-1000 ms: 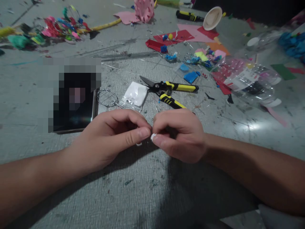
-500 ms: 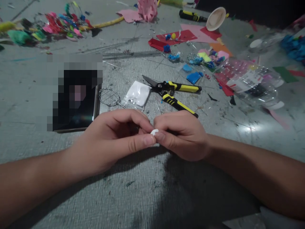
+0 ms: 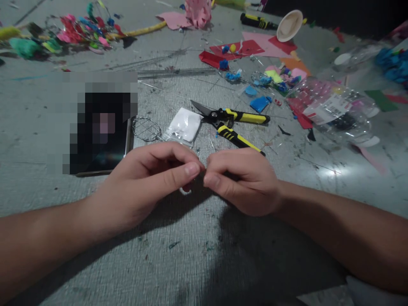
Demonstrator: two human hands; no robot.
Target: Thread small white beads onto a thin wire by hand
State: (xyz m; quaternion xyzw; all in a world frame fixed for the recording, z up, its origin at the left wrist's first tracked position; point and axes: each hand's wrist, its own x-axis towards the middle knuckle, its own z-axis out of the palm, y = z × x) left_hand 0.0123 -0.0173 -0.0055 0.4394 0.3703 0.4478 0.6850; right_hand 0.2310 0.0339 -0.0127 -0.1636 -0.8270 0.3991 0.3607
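Note:
My left hand (image 3: 159,174) is closed in a pinch, thumb against the forefinger. Under its thumb, by the lower fingertips, peeks the edge of a small white lump (image 3: 185,191), mostly hidden by the fingers. My right hand (image 3: 242,180) is curled, its thumb pressed to the bent forefinger; whatever is in it cannot be seen. The fingertips of both hands nearly meet. Just beyond them lie a clear bag with white material (image 3: 185,125), pruning shears (image 3: 223,117) with spread yellow-and-black handles, and a round wire frame (image 3: 146,129).
A dark-screened tablet (image 3: 105,157), partly pixelated, lies at left. Farther back are colourful craft pieces (image 3: 76,32), red paper (image 3: 242,49), a paper cup (image 3: 289,25) and thin wires (image 3: 178,73). Clear plastic bottles (image 3: 338,108) lie at right.
The white lump was pinched between both thumbs; now only its edge shows lower, under my left hand. My left thumb has lifted up and away from the right thumb.

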